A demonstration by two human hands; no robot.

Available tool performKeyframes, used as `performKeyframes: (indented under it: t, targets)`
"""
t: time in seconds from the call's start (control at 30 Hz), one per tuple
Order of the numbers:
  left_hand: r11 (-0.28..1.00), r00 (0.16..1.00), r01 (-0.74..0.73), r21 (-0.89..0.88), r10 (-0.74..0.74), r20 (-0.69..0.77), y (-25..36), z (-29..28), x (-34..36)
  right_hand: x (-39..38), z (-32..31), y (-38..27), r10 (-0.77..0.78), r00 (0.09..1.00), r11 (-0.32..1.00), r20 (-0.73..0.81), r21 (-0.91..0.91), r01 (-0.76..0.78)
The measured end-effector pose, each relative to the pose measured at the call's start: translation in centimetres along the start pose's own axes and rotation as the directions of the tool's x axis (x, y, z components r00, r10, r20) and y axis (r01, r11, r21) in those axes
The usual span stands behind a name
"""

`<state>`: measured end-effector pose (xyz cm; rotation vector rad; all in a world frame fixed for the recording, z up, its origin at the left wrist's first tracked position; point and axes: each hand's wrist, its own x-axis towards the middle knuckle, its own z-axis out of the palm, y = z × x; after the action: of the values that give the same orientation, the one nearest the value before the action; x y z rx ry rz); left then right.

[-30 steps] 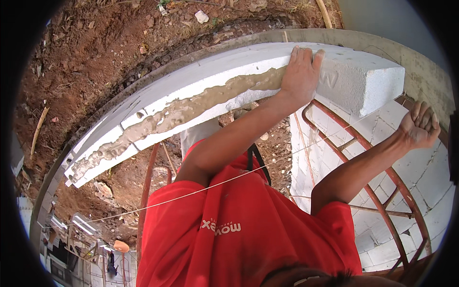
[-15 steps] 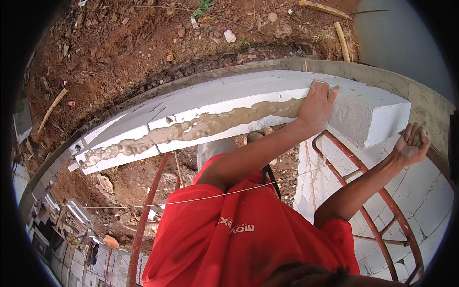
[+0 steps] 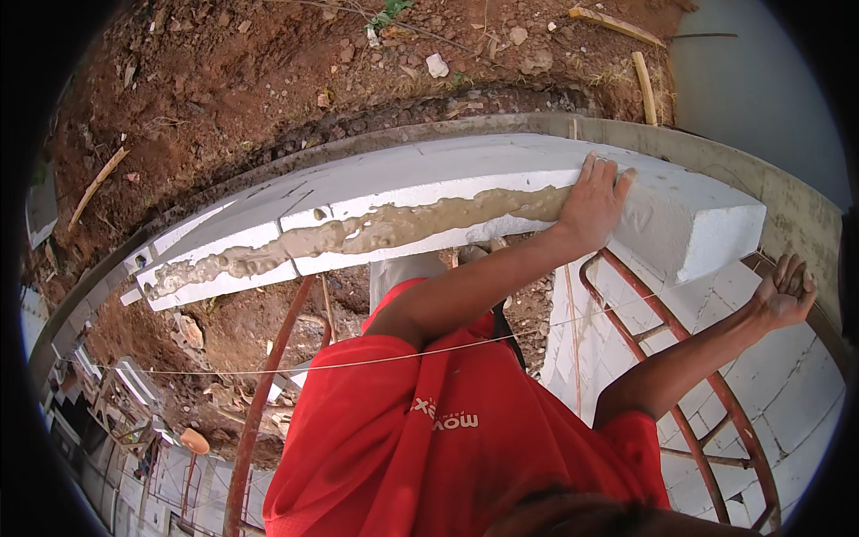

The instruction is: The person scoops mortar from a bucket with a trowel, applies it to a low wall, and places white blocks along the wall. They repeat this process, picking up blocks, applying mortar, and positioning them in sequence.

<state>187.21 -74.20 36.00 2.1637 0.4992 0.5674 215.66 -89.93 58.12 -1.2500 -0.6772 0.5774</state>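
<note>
Atop the white wall (image 3: 403, 166), right end: I see the block (image 3: 671, 215).
Mortar (image 3: 385, 228): strip leftward of it.
Left hand (image 3: 594, 208): fingers nearly together over the block's left edge.
Right hand (image 3: 786, 294): fingers curled nearby; contents I can't tell.

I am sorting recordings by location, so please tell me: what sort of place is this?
Most likely a building site: it shows a white block wall with a strip of mortar, rust-red metal frames like scaffolding, and bare earth.
</note>
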Motion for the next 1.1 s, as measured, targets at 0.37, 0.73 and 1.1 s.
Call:
performKeyframes:
  t: [0.37,0.73,1.1]
  targets:
    - [1.000,0.990,-0.014,-0.019,0.017,0.138,-0.4,-0.9,0.6,-1.5,3.5,5.9,-0.211,0.812,0.967,-0.544,-0.237,0.093]
    - [0.999,0.982,0.031,-0.031,-0.025,0.186,0.7,-1.5,1.4,-3.5,11.0,-8.9,-0.511,0.779,0.859,-0.364,-0.184,0.477]
    - [0.996,0.982,-0.085,0.006,0.083,0.172,-0.5,-0.6,2.0,0.6,5.9,2.7,-0.322,0.799,0.919,-0.508,-0.371,0.134]
